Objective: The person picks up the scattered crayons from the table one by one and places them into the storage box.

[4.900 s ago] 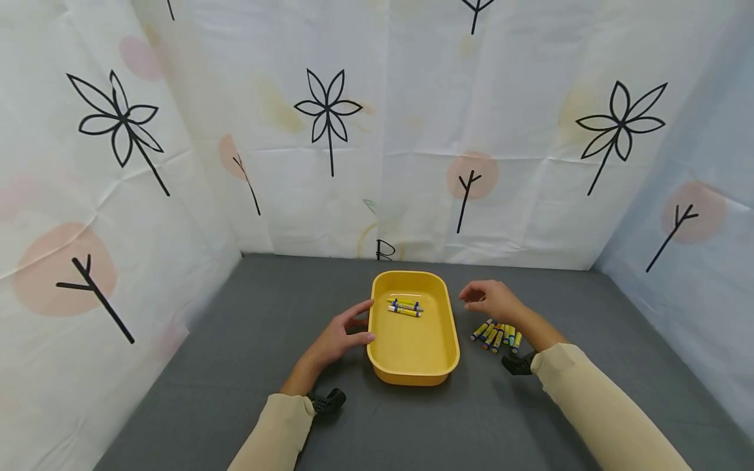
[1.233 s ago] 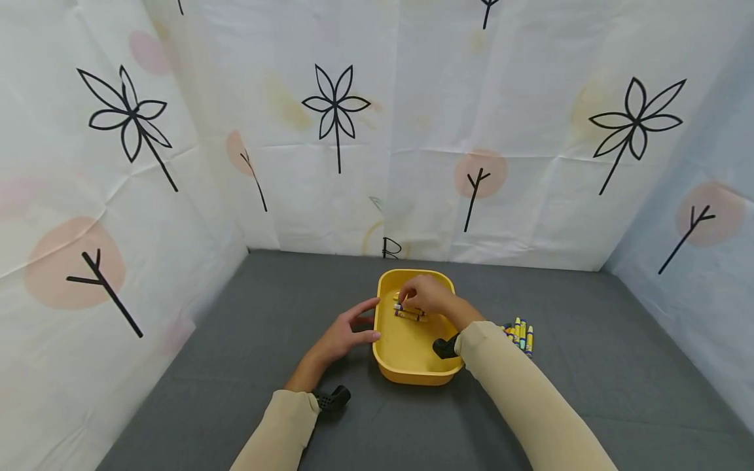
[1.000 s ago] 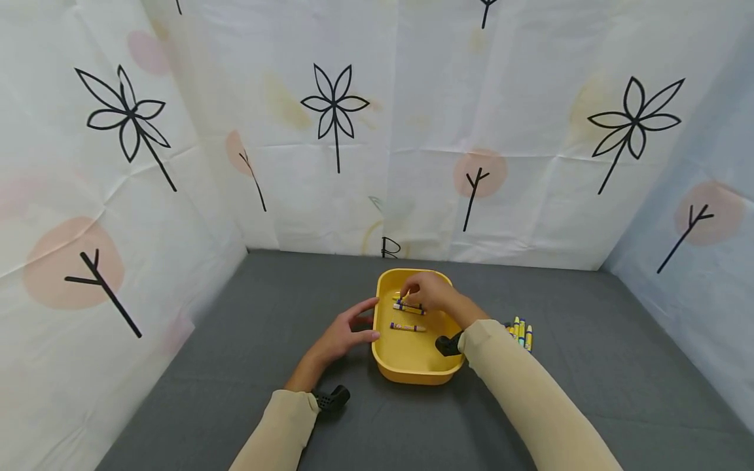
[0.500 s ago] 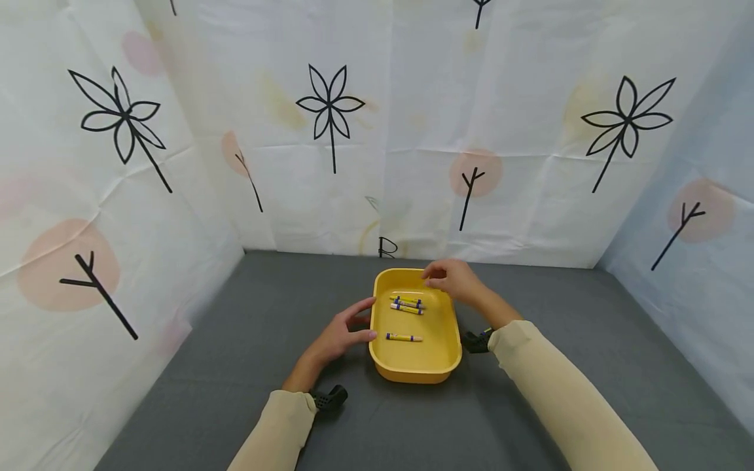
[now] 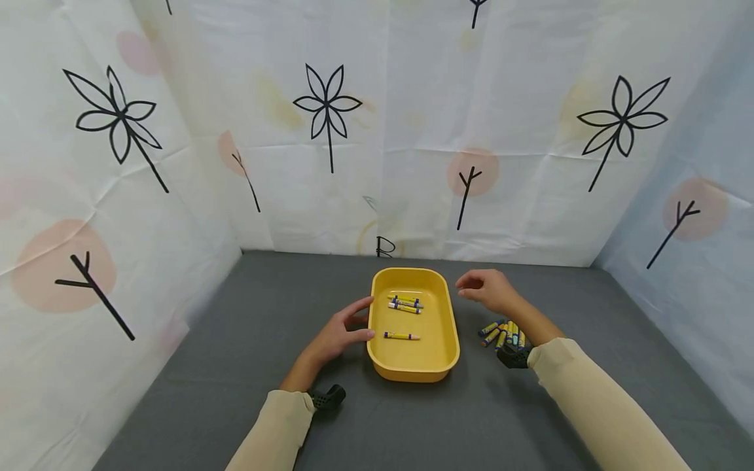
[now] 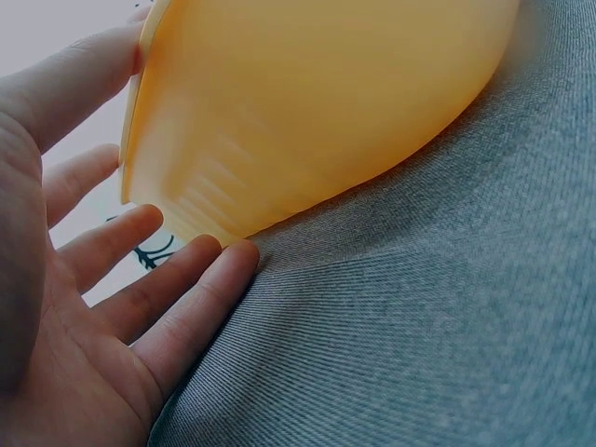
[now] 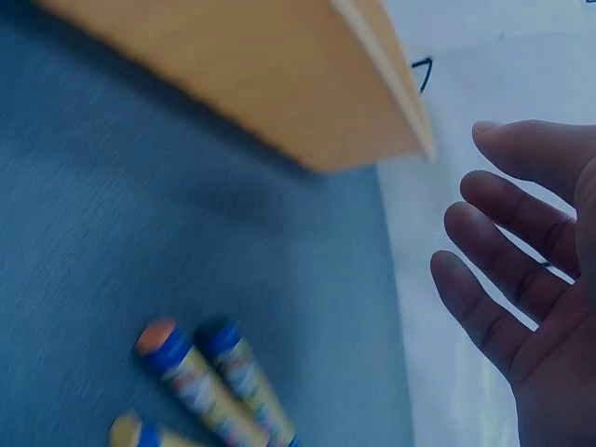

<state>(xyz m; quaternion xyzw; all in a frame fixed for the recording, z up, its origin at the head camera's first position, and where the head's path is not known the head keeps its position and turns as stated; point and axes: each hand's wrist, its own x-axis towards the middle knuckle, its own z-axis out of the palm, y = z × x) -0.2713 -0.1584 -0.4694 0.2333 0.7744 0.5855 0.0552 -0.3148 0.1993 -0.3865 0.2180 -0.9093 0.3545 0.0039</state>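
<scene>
Holding 4 crayons [image 5: 404, 311]: yellow tray [image 5: 443, 350]

Little fabric booth setup

White sheets [image 5: 412, 131] with black flowers and pink dots on three sides, grey cloth floor [image 5: 247, 340], soft even light.

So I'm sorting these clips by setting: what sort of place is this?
Probably a makeshift recording booth, not a lived-in room: printed sheets with flowers hang as walls on three sides, a grey cloth covers the surface, and only a yellow tray and crayons lie on it.
</scene>
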